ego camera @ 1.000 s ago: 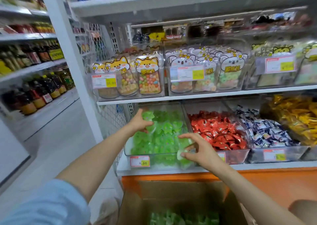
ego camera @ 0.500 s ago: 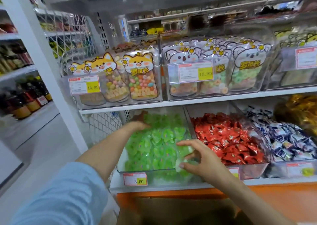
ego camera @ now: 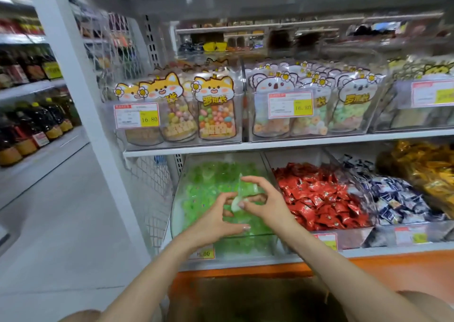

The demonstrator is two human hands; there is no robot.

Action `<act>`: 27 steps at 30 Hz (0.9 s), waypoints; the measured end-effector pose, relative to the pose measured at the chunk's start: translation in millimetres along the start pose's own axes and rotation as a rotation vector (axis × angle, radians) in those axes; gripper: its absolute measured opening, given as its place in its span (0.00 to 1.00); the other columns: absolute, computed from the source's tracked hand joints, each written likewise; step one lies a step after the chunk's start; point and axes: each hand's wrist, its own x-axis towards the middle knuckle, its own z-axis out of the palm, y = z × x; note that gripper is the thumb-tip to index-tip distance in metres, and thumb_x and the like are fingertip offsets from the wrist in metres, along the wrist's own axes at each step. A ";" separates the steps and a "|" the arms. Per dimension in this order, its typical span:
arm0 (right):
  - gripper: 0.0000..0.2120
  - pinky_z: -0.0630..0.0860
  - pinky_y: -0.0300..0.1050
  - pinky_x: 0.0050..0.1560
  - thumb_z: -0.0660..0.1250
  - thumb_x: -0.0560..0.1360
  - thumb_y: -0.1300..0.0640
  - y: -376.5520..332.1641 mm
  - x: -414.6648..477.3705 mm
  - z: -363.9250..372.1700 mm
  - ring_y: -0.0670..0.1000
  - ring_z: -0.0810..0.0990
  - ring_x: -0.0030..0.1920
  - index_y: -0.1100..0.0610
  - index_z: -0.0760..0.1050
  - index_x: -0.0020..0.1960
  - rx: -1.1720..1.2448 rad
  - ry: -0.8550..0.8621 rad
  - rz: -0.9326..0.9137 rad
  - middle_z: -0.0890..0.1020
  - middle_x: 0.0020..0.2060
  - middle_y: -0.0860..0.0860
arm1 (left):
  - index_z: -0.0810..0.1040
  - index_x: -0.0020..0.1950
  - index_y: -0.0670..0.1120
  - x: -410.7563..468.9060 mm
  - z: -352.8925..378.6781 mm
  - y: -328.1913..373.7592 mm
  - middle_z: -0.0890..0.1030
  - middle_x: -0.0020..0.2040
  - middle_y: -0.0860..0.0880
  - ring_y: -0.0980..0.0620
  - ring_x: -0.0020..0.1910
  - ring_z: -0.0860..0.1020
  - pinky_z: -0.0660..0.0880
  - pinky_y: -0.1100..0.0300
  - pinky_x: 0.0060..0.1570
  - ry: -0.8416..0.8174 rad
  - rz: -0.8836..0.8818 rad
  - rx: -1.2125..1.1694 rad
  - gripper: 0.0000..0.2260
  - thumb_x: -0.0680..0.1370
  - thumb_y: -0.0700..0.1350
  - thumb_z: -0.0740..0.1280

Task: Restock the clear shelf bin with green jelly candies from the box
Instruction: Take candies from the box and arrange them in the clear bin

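Observation:
The clear shelf bin [ego camera: 177, 206] sits at the left end of the lower shelf, holding a heap of green jelly candies [ego camera: 204, 186]. Both hands hover over its middle. My right hand [ego camera: 270, 205] pinches one wrapped green jelly candy [ego camera: 248, 189] between forefinger and thumb. My left hand [ego camera: 212, 221] is curved in a loose C just left of it, forefinger tip at the wrapper's lower end and thumb held apart below. The box [ego camera: 245, 299] is a dark blur at the bottom edge, under my forearms.
A bin of red wrapped candies [ego camera: 319, 198] stands right of the green one, then blue-white candies [ego camera: 398, 198] and gold ones [ego camera: 422, 169]. The upper shelf [ego camera: 294, 142] holds bagged sweets [ego camera: 216, 107] close overhead. A white upright post [ego camera: 81, 95] and aisle floor [ego camera: 61, 223] lie to the left.
My left hand came back from the rear of the bin to meet the right hand. The right hand lifted the candy from the front rim to above the heap. The view moved closer.

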 end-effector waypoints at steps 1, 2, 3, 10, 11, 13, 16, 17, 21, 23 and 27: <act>0.25 0.75 0.33 0.42 0.75 0.67 0.67 0.6 3.3 2.2 0.50 0.81 0.45 0.46 0.74 0.56 -0.003 0.005 -0.001 0.75 0.61 0.53 | 0.63 0.65 0.51 3.0 3.1 0.1 0.67 0.53 0.63 0.60 0.50 0.71 0.71 0.71 0.46 0.097 0.010 0.007 0.28 0.71 0.44 0.73; 0.25 0.75 0.34 0.40 0.75 0.67 0.67 2.3 6.7 4.4 0.50 0.81 0.45 0.46 0.74 0.56 0.002 0.002 0.006 0.76 0.60 0.55 | 0.65 0.62 0.51 6.1 5.2 -0.8 0.69 0.50 0.63 0.61 0.45 0.71 0.70 0.73 0.43 0.191 0.028 0.007 0.24 0.72 0.43 0.73; 0.24 0.76 0.35 0.38 0.75 0.67 0.66 3.5 9.5 6.2 0.49 0.82 0.44 0.45 0.75 0.56 0.016 -0.009 0.017 0.77 0.58 0.56 | 0.67 0.58 0.51 8.2 6.6 -1.8 0.71 0.48 0.61 0.61 0.41 0.70 0.69 0.73 0.39 0.260 0.043 0.002 0.20 0.72 0.42 0.72; 0.16 0.79 0.41 0.42 0.70 0.71 0.68 16.3 29.8 3.5 0.43 0.78 0.36 0.48 0.79 0.49 -0.026 0.040 -0.086 0.77 0.50 0.47 | 0.70 0.52 0.53 20.5 -15.9 -29.2 0.75 0.48 0.56 0.57 0.39 0.73 0.70 0.64 0.40 0.394 0.047 0.168 0.17 0.70 0.46 0.74; 0.17 0.80 0.45 0.44 0.70 0.71 0.69 18.0 32.3 0.0 0.43 0.77 0.36 0.47 0.79 0.48 -0.058 0.054 -0.101 0.77 0.50 0.48 | 0.71 0.53 0.53 22.8 -23.1 -31.9 0.76 0.50 0.55 0.55 0.40 0.75 0.71 0.60 0.42 0.432 0.041 0.255 0.17 0.69 0.46 0.74; 0.19 0.81 0.47 0.44 0.70 0.70 0.71 20.9 36.3 -7.8 0.41 0.73 0.33 0.47 0.79 0.48 -0.120 0.066 -0.113 0.77 0.49 0.49 | 0.72 0.55 0.51 27.7 -35.7 -35.8 0.76 0.53 0.55 0.53 0.44 0.77 0.70 0.59 0.41 0.498 0.020 0.424 0.17 0.70 0.48 0.74; 0.21 0.81 0.53 0.47 0.70 0.70 0.71 24.0 40.4 -13.1 0.46 0.73 0.33 0.47 0.76 0.52 -0.122 0.041 -0.062 0.75 0.49 0.46 | 0.72 0.60 0.50 39.9 -46.0 -43.3 0.75 0.60 0.53 0.50 0.55 0.76 0.69 0.57 0.46 0.539 -0.021 0.587 0.19 0.72 0.51 0.71; 0.22 0.80 0.56 0.49 0.71 0.69 0.70 25.2 41.5 -12.6 0.50 0.73 0.34 0.46 0.75 0.53 -0.124 0.039 -0.039 0.75 0.49 0.45 | 0.71 0.62 0.50 44.2 -47.0 -45.6 0.75 0.62 0.52 0.49 0.58 0.75 0.69 0.57 0.49 0.544 -0.031 0.626 0.19 0.73 0.51 0.70; 0.20 0.77 0.60 0.51 0.71 0.69 0.70 27.7 41.6 -7.0 0.49 0.74 0.31 0.49 0.73 0.53 -0.113 0.050 0.035 0.73 0.46 0.45 | 0.71 0.64 0.44 58.9 -43.7 -58.3 0.76 0.61 0.44 0.45 0.61 0.72 0.66 0.56 0.55 0.547 -0.013 0.691 0.20 0.74 0.48 0.70; 0.18 0.77 0.58 0.51 0.71 0.70 0.69 26.7 39.1 -6.7 0.47 0.76 0.29 0.52 0.73 0.53 -0.117 0.044 0.063 0.74 0.45 0.45 | 0.70 0.65 0.43 61.4 -41.6 -61.1 0.76 0.61 0.42 0.44 0.61 0.71 0.66 0.55 0.57 0.547 -0.017 0.701 0.21 0.74 0.47 0.69; 0.17 0.77 0.57 0.51 0.71 0.69 0.70 22.5 32.4 -10.7 0.49 0.79 0.30 0.54 0.75 0.53 -0.107 0.028 0.092 0.77 0.45 0.48 | 0.68 0.67 0.42 59.6 -40.4 -60.6 0.75 0.63 0.42 0.44 0.63 0.71 0.65 0.57 0.58 0.552 -0.021 0.648 0.22 0.75 0.45 0.69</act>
